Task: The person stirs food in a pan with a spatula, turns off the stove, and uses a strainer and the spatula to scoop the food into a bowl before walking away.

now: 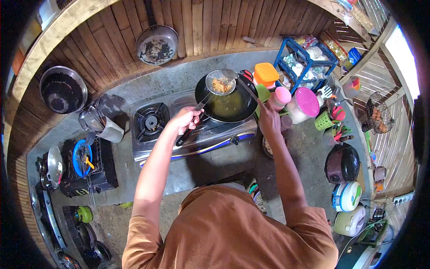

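Note:
My left hand [189,119] is closed round the handle of a wire strainer [209,83], raised over the far side of a black wok [244,105]. Golden-brown fried bits [222,85] lie in the mesh. Yellowish oil [226,106] covers the wok's bottom. In my right hand [269,117] is the long handle of a metal spatula [230,74], its blade at the strainer's far rim. The wok sits on the right burner of a two-burner gas stove [192,141], its black handle [184,137] pointing towards me.
Left of the wok is a bare burner [151,122]. An orange-lidded container [266,73], a pink-lidded tub [307,101] and a blue rack [309,56] stand to the right. Farther round are a rice cooker [342,163] and a green basket [323,121]. A pan [156,45] hangs on the wall.

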The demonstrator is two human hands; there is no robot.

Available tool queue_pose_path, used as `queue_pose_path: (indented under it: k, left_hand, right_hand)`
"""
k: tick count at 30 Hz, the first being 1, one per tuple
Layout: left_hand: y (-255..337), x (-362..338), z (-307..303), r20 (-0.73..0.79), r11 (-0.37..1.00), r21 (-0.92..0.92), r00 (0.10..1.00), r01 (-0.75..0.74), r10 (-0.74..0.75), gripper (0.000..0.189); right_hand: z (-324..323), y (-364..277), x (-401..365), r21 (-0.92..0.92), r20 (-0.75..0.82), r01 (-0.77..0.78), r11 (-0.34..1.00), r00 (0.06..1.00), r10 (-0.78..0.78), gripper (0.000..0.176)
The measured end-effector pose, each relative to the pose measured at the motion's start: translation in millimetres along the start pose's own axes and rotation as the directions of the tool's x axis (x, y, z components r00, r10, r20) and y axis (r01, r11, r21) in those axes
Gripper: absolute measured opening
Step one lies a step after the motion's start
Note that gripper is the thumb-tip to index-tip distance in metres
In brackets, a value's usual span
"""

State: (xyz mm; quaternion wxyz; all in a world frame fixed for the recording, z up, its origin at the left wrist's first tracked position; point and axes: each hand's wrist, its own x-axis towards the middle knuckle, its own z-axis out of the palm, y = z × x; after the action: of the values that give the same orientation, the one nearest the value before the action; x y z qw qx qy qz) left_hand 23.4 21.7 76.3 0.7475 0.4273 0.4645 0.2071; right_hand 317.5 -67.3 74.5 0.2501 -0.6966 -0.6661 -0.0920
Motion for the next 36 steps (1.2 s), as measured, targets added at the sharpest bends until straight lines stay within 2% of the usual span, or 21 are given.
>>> queue_pose_path:
  k: [4, 6, 10, 12, 14, 17, 20, 23, 25, 28, 30, 32, 33, 36]
  left_hand:
    - [-5.0, 0.6, -0.2, -0.002, 1.0, 0.0, 1.0, -0.002, 0.002, 0.016]
    - [-5.5, 0.5, -2.0, 0.002, 1.0, -0.009, 1.0, -0.002, 0.002, 0.016]
    - [-4.1, -1.3, -2.3, 0.021, 1.0, -0.012, 1.0, -0.005, 0.005, 0.017]
    - [0.6, -5.1, 0.7, 0.022, 1.0, -0.025, 1.0, -0.014, 0.015, 0.017]
    - [7.8, -12.7, 3.5, -0.022, 0.997, -0.01, 0.997, -0.072, 0.071, 0.017]
    - [37.9, -36.9, 7.2, 0.001, 0.979, 0.006, 0.979, -0.204, 0.204, 0.018]
    - [46.6, -44.5, 12.6, 0.015, 0.971, 0.006, 0.971, -0.24, 0.24, 0.018]
    - [22.9, -26.5, 13.0, -0.009, 0.981, 0.055, 0.982, -0.187, 0.188, 0.019]
    - [-4.4, -8.4, 7.2, -0.004, 0.996, 0.022, 0.996, -0.087, 0.087, 0.018]
    - [-29.5, 5.2, 2.9, -0.009, 1.0, 0.017, 1.0, 0.012, -0.012, 0.017]
    - [-30.0, 0.9, 4.9, -0.022, 1.0, -0.008, 1.0, 0.022, -0.022, 0.017]
    - [-29.3, -1.1, 3.7, -0.037, 0.999, -0.041, 0.999, 0.012, -0.013, 0.018]
    - [-27.1, -1.5, 2.2, -0.047, 0.999, -0.038, 0.999, 0.01, -0.012, 0.019]
    - [-19.0, -4.6, -1.3, -0.038, 1.0, -0.015, 0.999, -0.003, 0.003, 0.019]
  right_hand:
    - [1.5, -5.1, -3.2, 0.091, 0.015, 0.049, 0.995, 0.999, -0.05, 0.036]
    - [4.9, -2.0, -1.7, 0.03, 0.015, 0.021, 0.999, 1.0, -0.021, 0.051]
    - [6.0, -1.3, 0.5, 0.01, -0.064, 0.043, 0.999, 0.997, -0.042, 0.038]
    - [7.0, 3.1, -1.4, 0.012, 0.002, 0.074, 0.997, 0.997, -0.074, 0.051]
    - [1.8, 2.9, -1.9, 0.023, -0.016, 0.044, 0.999, 0.999, -0.044, 0.051]
    - [-39.0, -16.1, 6.4, 0.044, -0.048, -0.026, 0.999, 0.998, 0.028, 0.05]
    - [-51.9, -22.1, 8.7, 0.054, -0.077, -0.052, 0.997, 0.995, 0.056, 0.051]
    - [-30.0, -17.0, -6.6, -0.017, -0.114, -0.037, 0.999, 0.993, 0.035, 0.05]
    - [-8.8, -10.8, -18.4, -0.033, 0.04, -0.06, 0.998, 0.997, 0.061, 0.048]
    - [10.8, -2.8, -32.7, -0.034, 0.084, -0.08, 0.996, 0.993, 0.082, 0.045]
    - [-0.9, -5.7, -34.3, -0.017, 0.091, -0.108, 0.994, 0.99, 0.11, 0.042]
    - [-22.7, -5.7, -34.9, 0.042, -0.033, -0.049, 0.998, 0.998, 0.05, 0.039]
    - [-33.2, -5.9, -34.6, -0.003, -0.046, -0.064, 0.998, 0.997, 0.063, 0.037]
    - [-71.6, -7.5, -33.3, -0.025, 0.037, -0.053, 0.998, 0.998, 0.054, 0.036]
